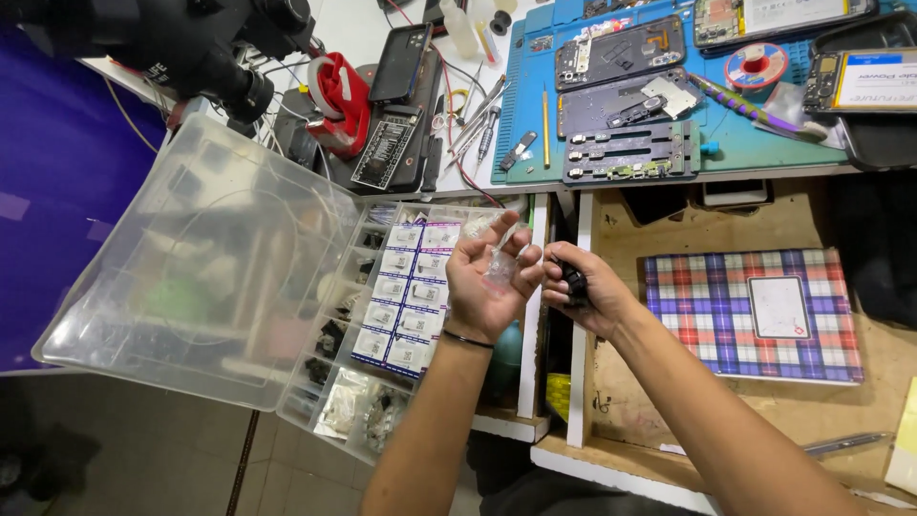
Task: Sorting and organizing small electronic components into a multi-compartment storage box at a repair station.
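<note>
Left hand is raised palm up just right of the open parts box. Its fingers are curled in a closed grip on a small clear bag; the bag's contents cannot be made out.

Right hand sits just right of the left hand, nearly touching it. Its grip is closed around a small black part, mostly hidden by the fingers.

The parts box is clear plastic, with its lid thrown open to the left. The compartments nearest the left hand hold rows of small white-and-blue packets. The lower compartments of the box hold dark small parts and clear bags.

Beyond the box, on the desk, lies a blue mat carrying opened phones, a black jig and a reel of wire. Left of the mat lie tweezers and a dark phone.

Right of the hands, an open wooden drawer holds a plaid notebook.
</note>
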